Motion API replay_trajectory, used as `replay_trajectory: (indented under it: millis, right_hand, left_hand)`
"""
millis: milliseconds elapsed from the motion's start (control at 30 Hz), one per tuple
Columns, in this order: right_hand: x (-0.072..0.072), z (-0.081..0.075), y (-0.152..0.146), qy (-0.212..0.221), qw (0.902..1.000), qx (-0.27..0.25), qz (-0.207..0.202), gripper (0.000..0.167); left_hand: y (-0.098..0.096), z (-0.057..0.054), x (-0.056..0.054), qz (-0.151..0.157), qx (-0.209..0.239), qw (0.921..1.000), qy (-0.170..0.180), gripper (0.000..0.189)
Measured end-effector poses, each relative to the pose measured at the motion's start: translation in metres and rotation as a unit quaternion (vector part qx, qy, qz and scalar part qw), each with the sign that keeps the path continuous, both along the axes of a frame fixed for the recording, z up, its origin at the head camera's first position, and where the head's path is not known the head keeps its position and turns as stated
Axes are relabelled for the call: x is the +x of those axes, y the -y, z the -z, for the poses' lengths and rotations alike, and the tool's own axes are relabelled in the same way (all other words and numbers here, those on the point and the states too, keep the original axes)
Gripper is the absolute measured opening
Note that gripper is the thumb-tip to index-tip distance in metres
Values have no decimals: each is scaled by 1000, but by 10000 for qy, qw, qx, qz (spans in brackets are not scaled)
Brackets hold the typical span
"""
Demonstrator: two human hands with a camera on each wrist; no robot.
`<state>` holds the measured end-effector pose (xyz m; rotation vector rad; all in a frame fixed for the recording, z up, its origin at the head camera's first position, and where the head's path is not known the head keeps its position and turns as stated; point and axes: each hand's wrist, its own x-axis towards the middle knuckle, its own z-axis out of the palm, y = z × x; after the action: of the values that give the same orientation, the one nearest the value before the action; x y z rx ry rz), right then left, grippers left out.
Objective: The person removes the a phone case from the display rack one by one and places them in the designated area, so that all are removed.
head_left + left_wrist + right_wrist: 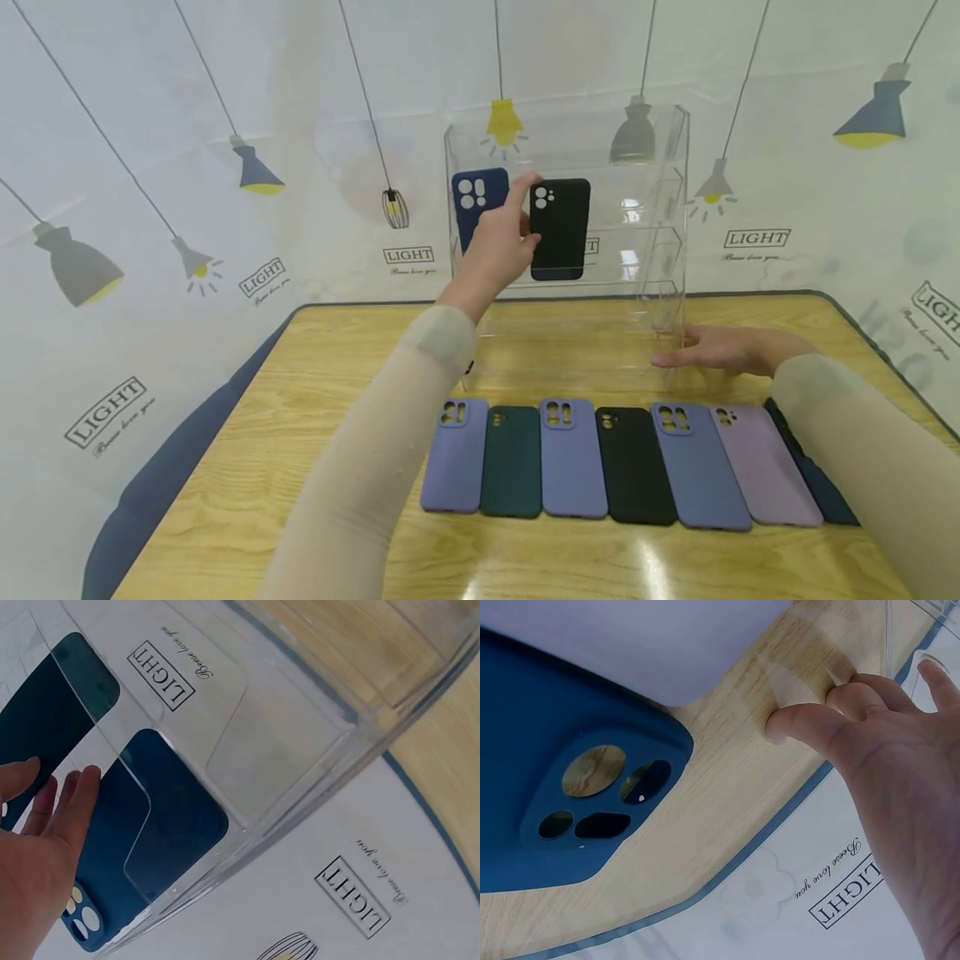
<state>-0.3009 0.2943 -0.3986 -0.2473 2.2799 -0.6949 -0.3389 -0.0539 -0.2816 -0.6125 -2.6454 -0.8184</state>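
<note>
My left hand (504,242) pinches a black phone case (560,229) near its left edge, index finger at the top and thumb at the side. The case stands upright in an upper tier of a clear acrylic display rack (681,150). Beside it, to the left, a navy blue phone case (480,185) stands in the same rack, partly behind the hand. In the left wrist view, the fingers (79,802) lie between the two cases. At the rack's lower right side, my right hand (723,348) grips the clear edge low down, fingers bent close over the table.
In front of the rack, several phone cases lie in a row on the wooden table (300,433): purple (456,467), dark green (512,471), black (637,471), lilac (768,475) and others. A dark blue case (525,765) ends the row, under the right forearm. A lamp-patterned cloth (330,108) hangs behind.
</note>
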Motion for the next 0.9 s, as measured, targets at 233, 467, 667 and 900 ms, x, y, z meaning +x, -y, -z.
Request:
replay_trajectory:
  millis: [233, 467, 667, 900]
  right_hand:
    - [-1, 1, 1, -5, 10000, -28, -6, 120]
    - [0, 0, 4, 83, 9999, -55, 21, 120]
    - [0, 0, 7, -19, 10000, -89, -14, 118]
    - [0, 1, 3, -279, 9995, -112, -13, 113]
  left_hand:
    - [1, 7, -1, 102, 549, 9983, 163, 77]
    - [10, 0, 6, 204, 1200, 9905, -635, 70]
    - [33, -21, 19, 418, 1561, 9838, -781, 71]
    - [69, -24, 43, 424, 1749, 9831, 343, 80]
